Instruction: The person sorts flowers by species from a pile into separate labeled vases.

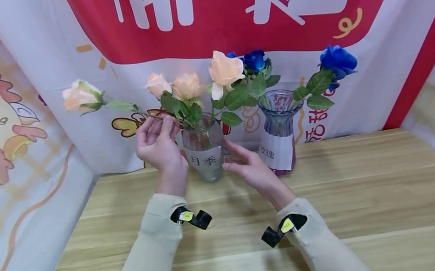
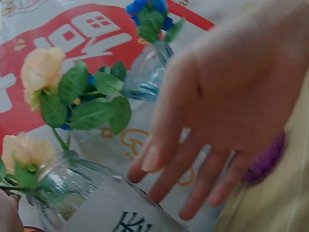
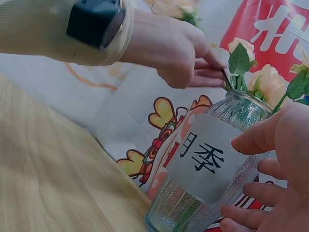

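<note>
My left hand (image 1: 162, 146) pinches the stem of a pale peach rose (image 1: 83, 97), whose head leans out to the left. The stem's lower end is at the mouth of a ribbed glass vase (image 1: 211, 174) with a white paper label; how deep it goes is hidden. Several other peach roses (image 1: 226, 69) stand in this vase. Beside its right side is my right hand (image 1: 253, 167), thumb and fingers extended and spread. In the right wrist view the right thumb (image 3: 253, 137) overlaps the label's edge; I cannot tell whether it touches the glass.
Right of the peach roses stands a second vase (image 1: 278, 119) with a purple-pink base, a white label and blue roses (image 1: 337, 61). Both vases are near the back edge of the wooden table (image 1: 236, 263). A printed red-and-white cloth (image 1: 244, 33) hangs close behind them.
</note>
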Demonstrator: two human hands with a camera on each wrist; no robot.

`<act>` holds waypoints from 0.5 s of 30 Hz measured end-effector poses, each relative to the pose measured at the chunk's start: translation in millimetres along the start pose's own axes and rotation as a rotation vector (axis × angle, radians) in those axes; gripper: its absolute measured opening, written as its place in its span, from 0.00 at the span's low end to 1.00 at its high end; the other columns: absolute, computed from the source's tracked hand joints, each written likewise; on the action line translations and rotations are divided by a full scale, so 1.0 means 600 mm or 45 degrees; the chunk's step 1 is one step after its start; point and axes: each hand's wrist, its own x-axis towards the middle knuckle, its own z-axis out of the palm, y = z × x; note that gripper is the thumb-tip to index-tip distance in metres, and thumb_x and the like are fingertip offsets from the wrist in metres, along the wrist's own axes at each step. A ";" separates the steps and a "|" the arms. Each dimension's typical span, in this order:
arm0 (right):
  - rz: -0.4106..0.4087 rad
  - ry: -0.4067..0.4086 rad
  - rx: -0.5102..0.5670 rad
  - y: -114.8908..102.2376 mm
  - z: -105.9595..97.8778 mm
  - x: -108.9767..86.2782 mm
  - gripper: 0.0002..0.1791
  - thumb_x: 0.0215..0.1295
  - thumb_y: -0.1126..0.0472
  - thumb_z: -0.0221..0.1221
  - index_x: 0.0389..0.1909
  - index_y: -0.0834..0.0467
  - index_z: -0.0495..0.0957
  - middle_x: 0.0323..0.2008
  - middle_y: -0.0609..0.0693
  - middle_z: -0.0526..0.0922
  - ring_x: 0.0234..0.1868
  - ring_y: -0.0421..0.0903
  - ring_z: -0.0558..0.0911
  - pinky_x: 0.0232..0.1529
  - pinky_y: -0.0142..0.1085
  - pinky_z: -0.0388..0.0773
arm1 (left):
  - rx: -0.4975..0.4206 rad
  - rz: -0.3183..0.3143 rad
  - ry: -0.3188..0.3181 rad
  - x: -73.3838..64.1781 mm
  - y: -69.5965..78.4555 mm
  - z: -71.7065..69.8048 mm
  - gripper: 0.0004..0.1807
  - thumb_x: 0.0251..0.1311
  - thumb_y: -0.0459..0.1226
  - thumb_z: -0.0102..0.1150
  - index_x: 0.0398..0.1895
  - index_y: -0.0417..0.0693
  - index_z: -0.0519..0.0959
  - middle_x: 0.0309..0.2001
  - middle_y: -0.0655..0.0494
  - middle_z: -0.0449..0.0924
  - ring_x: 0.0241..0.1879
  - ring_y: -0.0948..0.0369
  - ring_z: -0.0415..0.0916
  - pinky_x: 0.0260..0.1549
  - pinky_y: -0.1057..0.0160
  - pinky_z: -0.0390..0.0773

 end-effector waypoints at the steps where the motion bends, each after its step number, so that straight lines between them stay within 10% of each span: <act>1: 0.004 0.004 -0.002 0.000 0.000 -0.001 0.40 0.77 0.60 0.60 0.85 0.43 0.56 0.85 0.46 0.59 0.81 0.57 0.66 0.82 0.55 0.64 | 0.056 0.011 -0.025 -0.003 -0.006 0.000 0.17 0.54 0.22 0.76 0.46 0.39 0.85 0.35 0.51 0.88 0.36 0.59 0.87 0.42 0.58 0.92; 8: 0.003 -0.007 -0.006 0.005 0.003 0.000 0.40 0.77 0.61 0.60 0.85 0.45 0.56 0.85 0.49 0.59 0.81 0.61 0.65 0.82 0.55 0.64 | 0.559 0.039 -0.129 -0.019 -0.026 -0.015 0.16 0.56 0.31 0.79 0.48 0.44 0.90 0.38 0.57 0.90 0.39 0.64 0.86 0.40 0.69 0.87; 15: -0.005 -0.008 0.000 0.004 0.006 -0.002 0.40 0.77 0.62 0.59 0.85 0.47 0.55 0.84 0.51 0.59 0.81 0.62 0.66 0.82 0.56 0.63 | 0.752 -0.024 -0.246 -0.031 -0.026 -0.049 0.27 0.61 0.44 0.78 0.63 0.51 0.85 0.54 0.49 0.90 0.50 0.60 0.85 0.46 0.70 0.86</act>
